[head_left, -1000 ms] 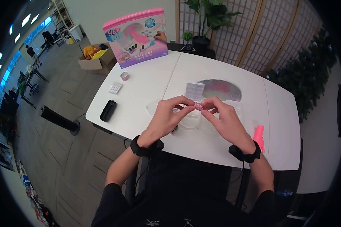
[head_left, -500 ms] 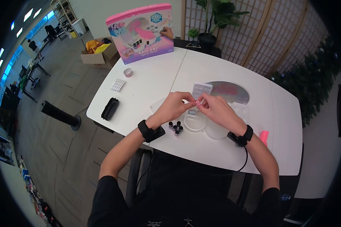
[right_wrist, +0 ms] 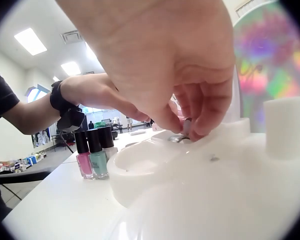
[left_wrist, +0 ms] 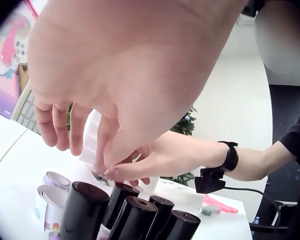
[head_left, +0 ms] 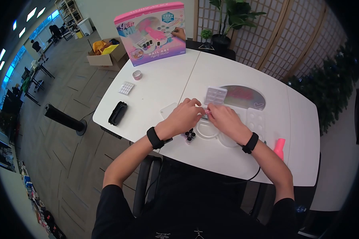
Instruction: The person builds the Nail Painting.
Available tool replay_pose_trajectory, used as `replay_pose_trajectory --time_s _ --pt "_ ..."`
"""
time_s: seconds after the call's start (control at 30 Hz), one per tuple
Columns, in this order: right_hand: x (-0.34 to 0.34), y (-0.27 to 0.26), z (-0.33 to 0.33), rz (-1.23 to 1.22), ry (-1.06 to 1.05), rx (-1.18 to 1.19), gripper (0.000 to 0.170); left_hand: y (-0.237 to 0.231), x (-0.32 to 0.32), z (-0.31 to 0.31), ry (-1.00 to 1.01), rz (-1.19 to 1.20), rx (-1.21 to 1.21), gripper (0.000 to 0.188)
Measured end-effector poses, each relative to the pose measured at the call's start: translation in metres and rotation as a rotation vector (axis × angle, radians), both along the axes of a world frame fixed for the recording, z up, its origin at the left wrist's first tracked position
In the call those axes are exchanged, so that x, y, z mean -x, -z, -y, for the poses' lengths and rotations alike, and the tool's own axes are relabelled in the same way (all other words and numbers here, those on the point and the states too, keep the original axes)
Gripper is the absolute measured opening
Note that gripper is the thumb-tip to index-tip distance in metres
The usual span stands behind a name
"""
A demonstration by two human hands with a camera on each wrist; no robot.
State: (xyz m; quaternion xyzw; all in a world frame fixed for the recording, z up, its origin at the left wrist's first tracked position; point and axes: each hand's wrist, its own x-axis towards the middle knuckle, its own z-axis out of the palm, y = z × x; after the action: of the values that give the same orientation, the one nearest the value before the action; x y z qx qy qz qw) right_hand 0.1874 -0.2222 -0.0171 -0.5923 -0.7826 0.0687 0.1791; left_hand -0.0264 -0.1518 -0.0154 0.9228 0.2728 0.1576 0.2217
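My right hand (head_left: 227,119) pinches a small pink piece (head_left: 208,112) between thumb and fingertips. In the right wrist view, that piece (right_wrist: 187,126) is mostly covered by the fingers and sits just above a small silvery object (right_wrist: 179,139) by the white plastic tray (right_wrist: 135,172). My left hand (head_left: 183,117) hovers close on the left, its fingers relaxed and bent downward, with nothing visible in them. Below it in the left wrist view stand several black-capped bottles (left_wrist: 85,207), beside a curled sticker sheet (left_wrist: 54,202).
Behind the hands lie a clear compartment tray (head_left: 215,95) and a shiny oval-edged panel (head_left: 249,97). A pink bottle-shaped item (head_left: 279,148) is at right. On the left are a black case (head_left: 118,113), white pack (head_left: 126,88), round tub (head_left: 137,75) and printed box (head_left: 151,34).
Both hands have come down toward the tray from their raised position. The left fingers have parted from the pink piece, which the right hand still pinches. The head view has shifted slightly.
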Motion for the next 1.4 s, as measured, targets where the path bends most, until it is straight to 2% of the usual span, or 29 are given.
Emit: replay_pose_trajectory --time_s 0.2,0.37,0.7,1.1,1.4 --pt "-0.002 -0.010 0.002 -0.035 0.089 0.069 0.021 0.015 -0.006 0.002 0.001 -0.062 -0.154 0.030" --pt "-0.005 -0.008 0.003 -0.019 0.050 0.041 0.025 0.019 -0.011 0.005 0.002 -0.118 -0.213 0.032" --pt "0.003 0.005 -0.001 0.154 -0.005 -0.039 0.021 0.009 -0.008 0.011 0.009 -0.180 -0.238 0.031" --pt "-0.001 0.006 -0.004 0.186 -0.082 -0.044 0.017 0.010 -0.006 0.011 0.012 -0.185 -0.232 0.030" --pt "0.000 0.008 -0.003 0.185 -0.060 -0.038 0.014 0.005 -0.004 0.012 0.026 -0.180 -0.205 0.027"
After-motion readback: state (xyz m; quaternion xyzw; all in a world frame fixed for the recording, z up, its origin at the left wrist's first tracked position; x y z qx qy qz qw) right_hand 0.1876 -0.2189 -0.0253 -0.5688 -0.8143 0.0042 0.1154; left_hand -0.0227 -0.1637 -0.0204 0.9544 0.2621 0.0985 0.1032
